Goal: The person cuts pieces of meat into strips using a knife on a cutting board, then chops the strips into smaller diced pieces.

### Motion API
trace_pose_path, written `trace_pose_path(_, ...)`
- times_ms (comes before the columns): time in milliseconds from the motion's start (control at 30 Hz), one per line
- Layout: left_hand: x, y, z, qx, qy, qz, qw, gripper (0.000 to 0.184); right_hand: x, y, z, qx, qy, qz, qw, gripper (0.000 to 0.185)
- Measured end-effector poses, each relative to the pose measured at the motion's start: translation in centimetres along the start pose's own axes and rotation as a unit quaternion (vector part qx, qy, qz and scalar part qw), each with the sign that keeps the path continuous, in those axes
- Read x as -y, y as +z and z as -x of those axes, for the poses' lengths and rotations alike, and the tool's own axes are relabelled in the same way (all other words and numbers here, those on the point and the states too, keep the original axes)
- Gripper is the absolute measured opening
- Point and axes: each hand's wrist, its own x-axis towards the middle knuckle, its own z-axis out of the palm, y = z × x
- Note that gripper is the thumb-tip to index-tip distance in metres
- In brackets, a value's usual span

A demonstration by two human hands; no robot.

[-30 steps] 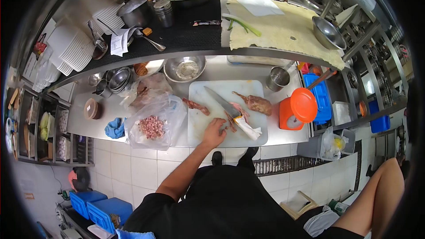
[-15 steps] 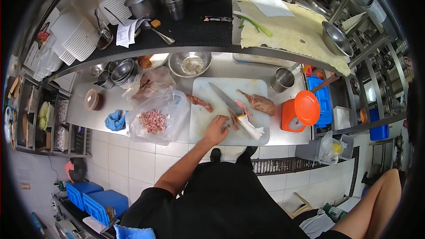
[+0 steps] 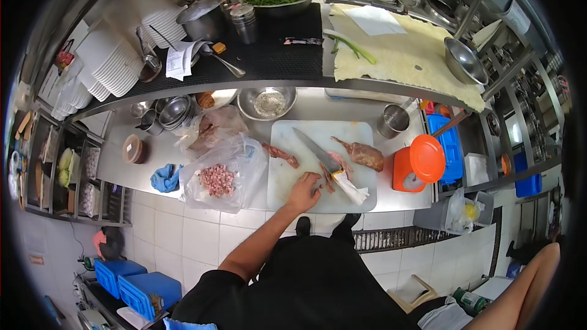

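Observation:
My left hand (image 3: 304,192) rests on the white cutting board (image 3: 282,174), fingers loosely spread and nothing gripped in them. Beside its fingertips lie thin strips of meat (image 3: 328,178). A large knife (image 3: 318,150) lies diagonally over some meat, its handle, wrapped in white, towards me. To its right is a bigger chunk of meat (image 3: 367,156); another long piece of meat (image 3: 281,154) lies at the left. Diced meat (image 3: 217,180) fills part of a clear plastic bag (image 3: 247,174) left of the board. My right hand is out of sight.
An orange scale (image 3: 408,171) and a metal pot (image 3: 393,120) stand right of the board. Behind it sits a steel bowl (image 3: 267,104); a blue cloth (image 3: 166,178) lies left. A shelf (image 3: 275,82) spans above the counter. A bent bare arm (image 3: 520,287) shows lower right.
The whole view has shifted, so the counter and shelf sit slightly lower in it. More of a person in grey behind the shelf shows. My left hand stays on the board.

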Motion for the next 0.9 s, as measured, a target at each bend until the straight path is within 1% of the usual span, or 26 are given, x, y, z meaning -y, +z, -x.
trace_pose_path(133,0.0,0.1,0.3,0.000,-0.015,0.006,1.000,0.046,-0.1,0.1,0.0,0.003,0.003,0.001,1.000,0.026)
trace_pose_path(467,0.1,-0.1,0.3,-0.002,-0.013,-0.006,1.000,0.043,-0.2,-0.1,0.4,-0.001,0.005,0.006,1.000,0.026)
trace_pose_path(533,-0.5,0.9,-0.5,0.000,-0.002,0.006,1.000,0.044,-0.1,-0.3,0.4,-0.002,0.001,0.013,1.000,0.026)
trace_pose_path(633,-0.3,-0.1,0.0,-0.007,-0.007,0.008,1.000,0.044,0.2,-0.1,0.5,-0.001,-0.001,0.006,1.000,0.025)
trace_pose_path(900,-0.2,0.2,0.0,-0.005,-0.014,-0.002,1.000,0.043,0.5,-0.1,0.7,0.001,0.000,0.006,1.000,0.025)
